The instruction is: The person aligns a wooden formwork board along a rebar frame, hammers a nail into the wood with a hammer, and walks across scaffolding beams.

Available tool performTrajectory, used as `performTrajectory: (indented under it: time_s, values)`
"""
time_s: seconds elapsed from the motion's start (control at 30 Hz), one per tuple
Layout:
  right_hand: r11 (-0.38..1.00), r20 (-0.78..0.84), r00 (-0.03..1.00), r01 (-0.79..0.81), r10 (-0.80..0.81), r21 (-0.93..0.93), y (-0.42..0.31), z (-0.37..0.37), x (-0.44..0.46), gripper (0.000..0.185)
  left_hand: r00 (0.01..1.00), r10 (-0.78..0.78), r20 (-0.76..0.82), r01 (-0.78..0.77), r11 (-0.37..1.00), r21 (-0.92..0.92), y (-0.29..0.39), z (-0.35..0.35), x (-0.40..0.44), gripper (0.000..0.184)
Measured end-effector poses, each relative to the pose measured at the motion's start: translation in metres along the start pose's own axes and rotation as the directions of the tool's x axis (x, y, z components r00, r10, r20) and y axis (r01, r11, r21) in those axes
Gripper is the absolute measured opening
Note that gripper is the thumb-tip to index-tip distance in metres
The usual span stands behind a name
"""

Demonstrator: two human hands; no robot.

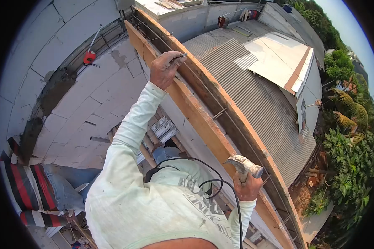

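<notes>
Holding a claw hammer (243, 164) in the closed right grip (247, 186), with its pale, mottled, spattered head showing above the fingers, a rounded face pointing right and the claw pointing left across the inner board (205, 126). Pinching a small grey piece (184, 54), too small to identify, between the thumb and fingertips of the left grip (166, 69), near the upper stretch of the formwork. Following the long, curving edges of the inner board and the rough-edged outer board (237, 108), spanning the narrow channel with thin crosspieces (219, 113). Leaving open air beyond, above the corrugated roof (232, 79), and between both grips.
</notes>
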State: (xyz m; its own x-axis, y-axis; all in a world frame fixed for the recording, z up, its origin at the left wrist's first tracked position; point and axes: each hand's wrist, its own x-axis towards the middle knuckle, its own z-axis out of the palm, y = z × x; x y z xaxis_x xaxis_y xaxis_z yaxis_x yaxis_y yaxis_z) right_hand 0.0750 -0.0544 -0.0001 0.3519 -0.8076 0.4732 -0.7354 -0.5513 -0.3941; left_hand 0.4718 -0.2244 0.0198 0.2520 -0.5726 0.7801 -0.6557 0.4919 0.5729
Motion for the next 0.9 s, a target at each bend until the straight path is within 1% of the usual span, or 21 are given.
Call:
performTrajectory:
  time_s: [0.03, 0.07, 0.1, 0.13, 0.17, 0.2, 0.23, 0.27, 0.3, 0.33, 0.4, 0.43, 0.47, 0.5, 0.57, 0.67, 0.73, 0.8, 0.83, 0.87, 0.9]
  values:
    - [0.999, -0.013, 1.0, 0.025, -0.025, -0.035, -0.004, -0.002, 0.006, 0.041, 0.997, 0.032, 0.073, -0.035, 0.999, 0.036, -0.009, 0.003, 0.01, 0.015]
    - [0.999, 0.004, 0.999, -0.037, 0.037, -0.035, -0.006, -0.005, 0.007, 0.042, 0.994, 0.043, 0.105, -0.049, 0.997, 0.061, -0.006, 0.009, 0.018, 0.014]
    - [0.993, 0.003, 0.993, -0.115, 0.115, -0.021, -0.009, -0.007, 0.007, 0.042, 0.984, 0.047, 0.171, -0.053, 0.998, 0.033, -0.028, 0.017, 0.02, 0.013]
    - [0.991, 0.001, 0.992, -0.125, 0.125, -0.037, -0.011, -0.011, 0.009, 0.043, 0.966, -0.014, 0.26, 0.012, 1.0, 0.008, -0.032, 0.022, 0.02, 0.012]
    - [0.986, 0.0, 0.987, -0.16, 0.16, -0.043, -0.013, -0.013, 0.008, 0.04, 0.937, -0.023, 0.348, 0.016, 1.0, 0.022, -0.045, 0.027, 0.017, 0.013]
    - [0.977, 0.059, 0.976, -0.206, 0.208, -0.05, -0.016, -0.019, 0.01, 0.042, 0.905, -0.043, 0.424, 0.033, 0.999, 0.029, -0.056, 0.028, 0.013, 0.013]
    - [0.981, 0.022, 0.983, -0.182, 0.184, -0.071, -0.01, -0.014, 0.004, 0.045, 0.908, -0.019, 0.42, 0.025, 1.0, -0.009, -0.071, 0.029, 0.009, 0.015]
    - [0.973, 0.051, 0.979, -0.19, 0.198, -0.132, -0.011, -0.013, 0.002, 0.048, 0.898, -0.029, 0.439, 0.047, 0.998, -0.03, -0.077, 0.028, 0.009, 0.017]
    - [0.957, 0.044, 0.97, -0.229, 0.24, -0.179, -0.013, -0.011, 0.0, 0.048, 0.886, -0.053, 0.46, 0.076, 0.997, -0.032, -0.09, 0.028, 0.007, 0.018]
    - [0.95, 0.055, 0.964, -0.246, 0.26, -0.191, -0.014, -0.011, -0.001, 0.048, 0.877, -0.093, 0.471, 0.101, 0.995, 0.008, -0.091, 0.028, 0.008, 0.018]
    - [0.956, 0.038, 0.968, -0.237, 0.247, -0.17, -0.013, -0.008, -0.003, 0.046, 0.846, -0.036, 0.532, 0.063, 0.997, -0.033, -0.082, 0.028, 0.009, 0.019]
    - [0.945, 0.012, 0.962, -0.265, 0.273, -0.193, -0.014, -0.009, -0.004, 0.046, 0.827, -0.041, 0.561, 0.064, 0.998, -0.022, -0.077, 0.027, 0.011, 0.019]
    - [0.948, 0.025, 0.965, -0.25, 0.26, -0.197, -0.014, -0.008, -0.004, 0.046, 0.808, -0.048, 0.587, 0.062, 0.998, -0.005, -0.072, 0.027, 0.013, 0.02]
    - [0.952, 0.04, 0.969, -0.231, 0.244, -0.199, -0.015, -0.008, -0.003, 0.045, 0.803, -0.019, 0.596, 0.05, 0.998, -0.034, -0.071, 0.028, 0.014, 0.02]
    - [0.938, 0.022, 0.965, -0.251, 0.263, -0.238, -0.017, -0.006, -0.003, 0.045, 0.759, -0.048, 0.65, 0.062, 0.998, 0.003, -0.071, 0.028, 0.016, 0.019]
    - [0.921, -0.008, 0.959, -0.276, 0.285, -0.276, -0.02, 0.0, -0.006, 0.044, 0.728, -0.01, 0.686, 0.069, 0.996, -0.059, -0.07, 0.029, 0.016, 0.017]
    - [0.911, -0.043, 0.953, -0.3, 0.3, -0.284, -0.023, 0.003, -0.006, 0.043, 0.731, 0.044, 0.681, 0.023, 0.996, -0.089, -0.067, 0.03, 0.017, 0.017]
    - [0.866, -0.041, 0.941, -0.326, 0.336, -0.38, -0.028, 0.005, -0.008, 0.04, 0.697, 0.023, 0.716, 0.045, 0.996, -0.076, -0.064, 0.028, 0.02, 0.018]
    - [0.862, -0.052, 0.936, -0.342, 0.349, -0.374, -0.029, 0.008, -0.009, 0.04, 0.688, 0.013, 0.725, 0.052, 0.996, -0.067, -0.059, 0.026, 0.02, 0.019]
    - [0.856, -0.08, 0.927, -0.37, 0.366, -0.361, -0.031, 0.01, -0.01, 0.04, 0.673, 0.04, 0.738, 0.023, 0.997, -0.076, -0.056, 0.024, 0.02, 0.019]
    - [0.835, -0.081, 0.924, -0.374, 0.375, -0.403, -0.034, 0.009, -0.01, 0.041, 0.66, 0.04, 0.75, 0.07, 0.991, -0.114, -0.055, 0.023, 0.021, 0.019]
